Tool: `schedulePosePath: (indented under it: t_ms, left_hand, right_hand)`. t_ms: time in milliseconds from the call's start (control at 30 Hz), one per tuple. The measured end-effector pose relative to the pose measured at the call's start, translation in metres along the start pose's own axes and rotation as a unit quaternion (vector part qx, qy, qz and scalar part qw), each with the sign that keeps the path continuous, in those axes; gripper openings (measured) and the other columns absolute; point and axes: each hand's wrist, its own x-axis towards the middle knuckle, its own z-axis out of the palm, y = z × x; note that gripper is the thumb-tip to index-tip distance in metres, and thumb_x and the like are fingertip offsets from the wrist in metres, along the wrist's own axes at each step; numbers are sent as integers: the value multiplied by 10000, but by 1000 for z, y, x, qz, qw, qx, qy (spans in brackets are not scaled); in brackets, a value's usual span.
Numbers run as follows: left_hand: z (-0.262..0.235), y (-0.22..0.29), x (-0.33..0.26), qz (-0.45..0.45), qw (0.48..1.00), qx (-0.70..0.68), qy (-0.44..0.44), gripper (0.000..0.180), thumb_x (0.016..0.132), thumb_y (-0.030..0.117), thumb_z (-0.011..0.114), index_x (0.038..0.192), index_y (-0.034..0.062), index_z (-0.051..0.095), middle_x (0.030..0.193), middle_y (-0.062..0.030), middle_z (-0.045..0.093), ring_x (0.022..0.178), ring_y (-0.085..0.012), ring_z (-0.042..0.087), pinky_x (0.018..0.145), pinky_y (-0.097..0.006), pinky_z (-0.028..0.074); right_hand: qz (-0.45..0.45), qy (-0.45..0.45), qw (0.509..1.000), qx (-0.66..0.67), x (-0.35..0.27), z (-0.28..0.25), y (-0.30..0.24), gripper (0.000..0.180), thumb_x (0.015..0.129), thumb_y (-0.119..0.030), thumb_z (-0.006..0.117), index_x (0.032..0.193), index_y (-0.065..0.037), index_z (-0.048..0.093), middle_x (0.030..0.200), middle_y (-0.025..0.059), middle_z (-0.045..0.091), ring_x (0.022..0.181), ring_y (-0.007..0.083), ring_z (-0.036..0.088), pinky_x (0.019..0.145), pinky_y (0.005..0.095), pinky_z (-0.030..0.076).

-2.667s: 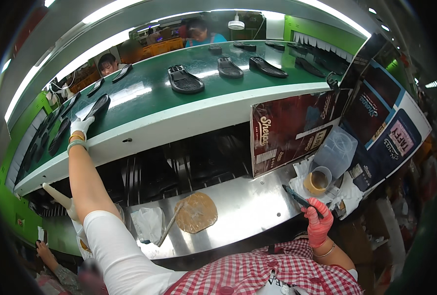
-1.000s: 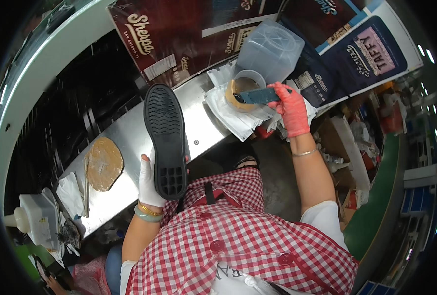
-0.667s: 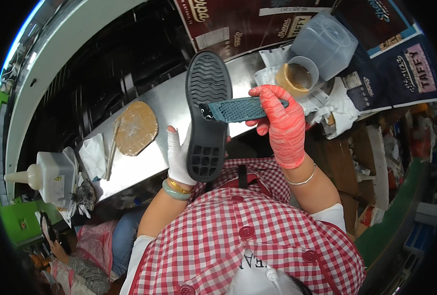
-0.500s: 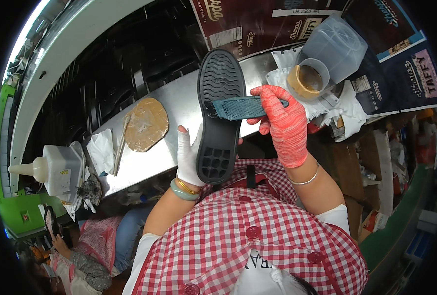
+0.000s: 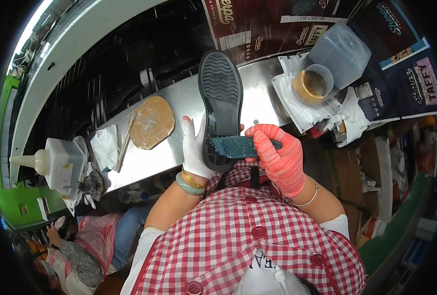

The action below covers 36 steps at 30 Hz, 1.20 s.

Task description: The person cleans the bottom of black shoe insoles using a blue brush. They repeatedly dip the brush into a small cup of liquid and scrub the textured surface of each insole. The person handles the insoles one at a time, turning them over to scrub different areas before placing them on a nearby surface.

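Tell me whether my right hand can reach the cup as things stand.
Probably yes: nothing visible stands between the right hand and the cup, whose mouth is open. That hand holds the brush, though, so grasping might mean putting that down.

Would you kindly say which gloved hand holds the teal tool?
The right hand, gloved in pink, grips the teal tool; the left hand, gloved in white, holds the black shoe sole.

black shoe sole [image 5: 222, 110] | tread facing up | teal brush [image 5: 235, 147] | crosswise over heel end
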Motion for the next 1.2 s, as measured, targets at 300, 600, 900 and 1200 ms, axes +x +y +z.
schedulePosePath:
  t_ms: [300,600,900,1200]
  left_hand:
    - [2,2,2,-9,1000,-24,-10,854,823,760,160,1417,158,278,1309,-170,442,1170,-336,476,947,-501,429]
    - [-1,9,-8,-92,991,-87,-53,863,833,748,114,1445,149,224,1378,-169,384,1231,-326,429,1042,-467,337]
    - [10,21,-14,-161,986,26,-18,931,812,771,213,1405,57,293,1325,-165,458,1153,-264,515,995,-372,410]
    - [-2,34,-9,-228,962,105,-111,876,851,721,193,1382,39,334,1249,-180,519,1108,-252,553,946,-352,461]
  right_hand:
    - [-1,-35,998,-46,-10,6,-9,187,907,-129,551,977,22,636,795,72,647,624,85,597,562,212,491]
    - [113,-145,978,-95,-1,1,-33,217,904,-151,558,1024,18,624,878,84,646,678,88,610,597,209,516]
    - [122,-265,936,-195,24,15,-60,283,895,-228,558,1035,12,610,809,58,623,569,86,577,546,212,473]
    - [163,-307,900,-264,41,43,-75,243,843,-225,613,950,-9,640,681,43,601,484,79,541,486,218,444]
